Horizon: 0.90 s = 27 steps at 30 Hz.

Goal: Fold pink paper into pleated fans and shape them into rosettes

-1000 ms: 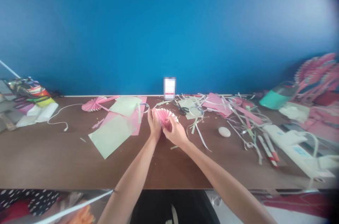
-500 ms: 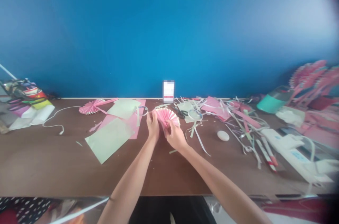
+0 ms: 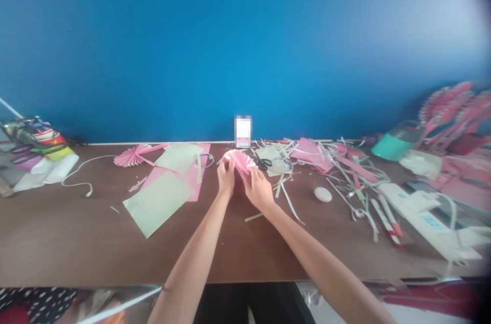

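A pink pleated paper fan (image 3: 241, 160) with pale edges is held between my two hands, above the middle of the brown table. My left hand (image 3: 226, 177) is closed on the fan's left side. On its right side my right hand (image 3: 258, 186) grips it, fingers bent around the lower edge. Just beyond my right hand lie black scissors (image 3: 264, 163). To the left of my left hand a roll of clear tape (image 3: 207, 160) rests near pink paper (image 3: 196, 191) and pale green sheets (image 3: 159, 205). The fan's lower part is hidden by my fingers.
Another pink fan (image 3: 132, 156) lies at the left. Paper strips (image 3: 291, 204) and pink scraps (image 3: 312, 154) are strewn at the right, near a white oval object (image 3: 322, 194), markers (image 3: 385, 224) and a power strip (image 3: 422, 222). A blue panel (image 3: 230, 58) stands behind the table.
My hands have shifted on the fan: my left hand has moved slightly right and my right hand now grips the right edge instead of the fan's centre. The fan looks more tilted.
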Each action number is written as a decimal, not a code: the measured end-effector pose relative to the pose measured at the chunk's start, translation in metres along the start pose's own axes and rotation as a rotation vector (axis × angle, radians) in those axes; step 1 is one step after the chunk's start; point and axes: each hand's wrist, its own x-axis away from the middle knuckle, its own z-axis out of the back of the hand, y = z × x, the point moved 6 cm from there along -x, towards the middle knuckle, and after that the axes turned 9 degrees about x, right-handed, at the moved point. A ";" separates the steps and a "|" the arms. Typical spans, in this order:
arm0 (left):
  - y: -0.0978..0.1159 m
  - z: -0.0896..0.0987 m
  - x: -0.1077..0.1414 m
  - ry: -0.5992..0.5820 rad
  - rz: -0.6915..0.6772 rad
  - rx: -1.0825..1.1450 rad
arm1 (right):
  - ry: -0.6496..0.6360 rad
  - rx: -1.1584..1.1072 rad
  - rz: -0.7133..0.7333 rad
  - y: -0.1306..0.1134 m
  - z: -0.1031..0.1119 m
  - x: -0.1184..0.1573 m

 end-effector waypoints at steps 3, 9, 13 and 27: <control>-0.005 -0.007 0.000 -0.019 0.001 0.021 | 0.000 0.033 -0.057 0.006 0.002 -0.001; -0.011 -0.010 0.000 -0.038 0.045 0.221 | -0.056 0.096 -0.046 0.006 -0.005 -0.001; -0.011 -0.008 -0.002 -0.034 0.050 0.344 | -0.084 0.101 0.022 0.002 -0.012 -0.001; 0.011 0.028 -0.011 0.033 0.139 0.492 | -0.048 -0.349 0.236 -0.025 0.014 0.007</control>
